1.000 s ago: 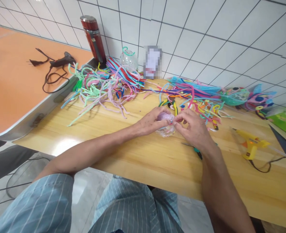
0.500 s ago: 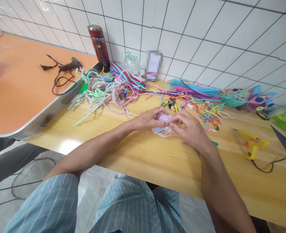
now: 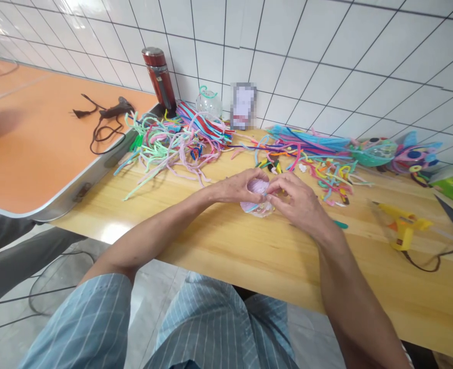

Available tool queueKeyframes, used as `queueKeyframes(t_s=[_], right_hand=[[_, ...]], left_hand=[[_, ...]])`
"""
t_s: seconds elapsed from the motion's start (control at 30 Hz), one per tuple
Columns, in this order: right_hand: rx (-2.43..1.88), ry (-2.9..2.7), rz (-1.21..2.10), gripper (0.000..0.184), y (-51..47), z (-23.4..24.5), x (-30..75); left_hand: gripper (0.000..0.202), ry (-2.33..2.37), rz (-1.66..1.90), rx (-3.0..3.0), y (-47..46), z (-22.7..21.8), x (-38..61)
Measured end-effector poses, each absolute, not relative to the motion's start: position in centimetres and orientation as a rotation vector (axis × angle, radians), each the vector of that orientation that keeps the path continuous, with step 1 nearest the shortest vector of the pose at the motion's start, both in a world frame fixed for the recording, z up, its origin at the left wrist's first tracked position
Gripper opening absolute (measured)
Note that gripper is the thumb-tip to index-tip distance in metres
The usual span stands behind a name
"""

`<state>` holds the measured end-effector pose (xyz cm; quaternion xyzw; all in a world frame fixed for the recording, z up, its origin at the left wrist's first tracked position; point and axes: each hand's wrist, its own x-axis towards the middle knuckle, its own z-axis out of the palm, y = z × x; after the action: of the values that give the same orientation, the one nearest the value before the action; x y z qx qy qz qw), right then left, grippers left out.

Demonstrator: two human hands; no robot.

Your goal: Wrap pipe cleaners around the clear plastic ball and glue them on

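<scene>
Between my hands is a clear plastic ball (image 3: 264,209), partly covered with rows of lilac pipe cleaner (image 3: 258,186) and a light blue strip. My left hand (image 3: 241,187) curls round the ball's left side, thumb and fingers closed on it. At its right side, my right hand (image 3: 292,195) has thumb and fingertips pinched together against the covering. What lies in that pinch is too small to make out. Just behind the ball are yellow-and-black pieces, partly hidden by my fingers.
Tangled pipe cleaners (image 3: 172,146) and cut scraps (image 3: 330,179) lie along the back. A red flask (image 3: 160,82), a clear ball (image 3: 208,105) and a phone (image 3: 244,106) stand by the wall. A yellow glue gun (image 3: 404,224) is at right; a black corded tool (image 3: 117,108) lies on the orange table (image 3: 38,154).
The camera view has shifted slightly. Both hands stay at the ball in nearly the same pose, with the right fingers moved a little along its edge.
</scene>
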<state>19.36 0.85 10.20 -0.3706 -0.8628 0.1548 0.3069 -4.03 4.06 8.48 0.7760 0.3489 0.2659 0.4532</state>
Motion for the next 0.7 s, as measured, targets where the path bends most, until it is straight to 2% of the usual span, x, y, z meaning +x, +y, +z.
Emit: queueKeyframes(t_s=[0.23,0.7], right_hand=[[-1.001,-2.243,0.437,0.024,1.3,10.0,19.9],[-1.098,-2.079,0.502,0.013,2.6,8.4,20.2]], left_hand=[[0.053,0.936,0.642,1.956,3.5,8.4,-3.9],[0.048,0.938,0.772,1.825,2.4,7.9,-3.2]])
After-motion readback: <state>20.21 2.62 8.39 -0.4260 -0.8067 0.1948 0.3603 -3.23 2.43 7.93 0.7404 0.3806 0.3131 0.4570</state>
